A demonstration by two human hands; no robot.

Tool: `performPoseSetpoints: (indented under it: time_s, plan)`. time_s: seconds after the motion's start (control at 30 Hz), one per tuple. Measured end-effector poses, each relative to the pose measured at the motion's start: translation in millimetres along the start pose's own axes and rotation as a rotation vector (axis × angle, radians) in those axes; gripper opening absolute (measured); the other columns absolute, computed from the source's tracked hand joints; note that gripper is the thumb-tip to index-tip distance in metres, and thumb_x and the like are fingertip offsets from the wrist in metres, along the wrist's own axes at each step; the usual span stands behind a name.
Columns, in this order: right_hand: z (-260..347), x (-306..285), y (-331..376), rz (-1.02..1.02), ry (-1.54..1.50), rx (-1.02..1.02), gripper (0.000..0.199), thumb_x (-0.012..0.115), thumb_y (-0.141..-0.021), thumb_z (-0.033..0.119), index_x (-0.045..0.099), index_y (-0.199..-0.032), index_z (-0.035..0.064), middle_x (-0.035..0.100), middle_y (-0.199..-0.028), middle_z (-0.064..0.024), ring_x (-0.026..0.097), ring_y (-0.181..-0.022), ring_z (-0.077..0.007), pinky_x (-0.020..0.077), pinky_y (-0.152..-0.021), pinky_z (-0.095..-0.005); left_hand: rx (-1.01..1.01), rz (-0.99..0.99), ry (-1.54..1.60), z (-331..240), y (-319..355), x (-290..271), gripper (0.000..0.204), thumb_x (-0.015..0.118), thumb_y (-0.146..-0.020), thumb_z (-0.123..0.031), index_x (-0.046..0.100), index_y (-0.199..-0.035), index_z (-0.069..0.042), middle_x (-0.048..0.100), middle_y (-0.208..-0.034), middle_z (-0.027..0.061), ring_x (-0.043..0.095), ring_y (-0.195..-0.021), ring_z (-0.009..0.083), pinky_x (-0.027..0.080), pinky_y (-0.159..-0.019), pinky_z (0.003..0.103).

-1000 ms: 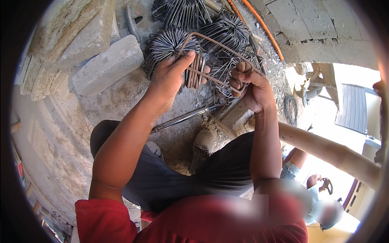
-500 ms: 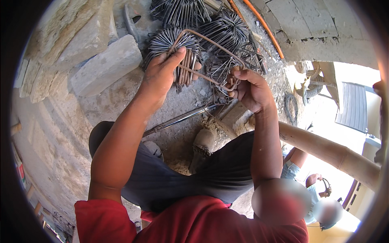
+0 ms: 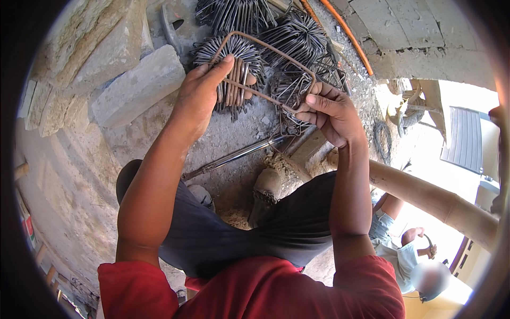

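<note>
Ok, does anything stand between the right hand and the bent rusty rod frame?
Nothing visible: the right hand grips the rusty rod frame at its right end, the left hand holds its left. The dark rod bundles lie beyond, not between.

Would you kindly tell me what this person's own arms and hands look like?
Short, plain red sleeves leave both forearms uncovered. The left hand and right hand wear no gloves, and no watch or bracelet is visible.
</note>
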State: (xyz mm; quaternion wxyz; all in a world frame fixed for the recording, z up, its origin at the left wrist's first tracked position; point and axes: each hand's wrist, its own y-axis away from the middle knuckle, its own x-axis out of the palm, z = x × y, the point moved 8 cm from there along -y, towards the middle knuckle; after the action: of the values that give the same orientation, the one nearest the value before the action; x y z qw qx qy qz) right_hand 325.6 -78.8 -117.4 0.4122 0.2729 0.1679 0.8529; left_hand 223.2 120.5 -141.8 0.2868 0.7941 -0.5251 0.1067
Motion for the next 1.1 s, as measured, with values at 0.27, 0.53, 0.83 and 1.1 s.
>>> performPoseSetpoints:
  time_s: [0.27, 0.53, 0.83, 1.1]
  plan:
    - [8.7, -1.0, 3.3, -0.171, 0.363, -0.158, 0.018, 0.076, -0.080, -0.001, 0.059, -0.086, 0.0025, 0.065, -0.079, -0.0056, 0.066, -0.073, -0.0131, 0.0532, -0.064, -0.0240, 0.002, -0.006, -0.037, 1.7, -0.6, -0.6, 0.036, 0.053, -0.100, -0.032, 0.060, -0.113, 0.000, 0.070, -0.095, 0.0138, 0.067, -0.082, 0.0188, 0.053, -0.072, 0.032]
    - [21.3, 0.1, 11.7, -0.398, 0.604, -0.421, 0.036, 0.075, -0.080, -0.003, 0.043, -0.067, 0.0082, 0.063, -0.078, -0.0031, 0.057, -0.065, -0.0097, 0.0479, -0.061, -0.0246, -0.037, -0.048, -0.009, 11.5, -4.7, -0.2, 0.034, 0.053, -0.100, -0.032, 0.061, -0.110, 0.000, 0.071, -0.095, 0.0139, 0.069, -0.080, 0.0209, 0.054, -0.073, 0.033]
    - [37.8, 12.0, 27.4, -0.552, 0.686, -0.753, 0.021, 0.077, -0.080, 0.001, 0.057, -0.076, 0.0013, 0.063, -0.084, -0.0036, 0.062, -0.072, -0.0101, 0.0511, -0.066, -0.0242, -0.023, -0.015, 0.019, 12.3, -4.7, 5.6, 0.037, 0.055, -0.098, -0.036, 0.061, -0.110, -0.001, 0.070, -0.098, 0.0142, 0.069, -0.080, 0.0211, 0.054, -0.074, 0.033]
    - [22.5, -13.6, 7.0, -0.481, 0.294, -0.390, 0.017, 0.073, -0.085, 0.005, 0.067, -0.097, -0.0053, 0.069, -0.084, -0.0081, 0.066, -0.078, -0.0131, 0.0539, -0.071, -0.0244, -0.005, 0.002, 0.068, 8.4, -3.3, 2.0, 0.039, 0.054, -0.099, -0.037, 0.061, -0.111, 0.000, 0.070, -0.097, 0.0144, 0.068, -0.081, 0.0205, 0.053, -0.072, 0.032]
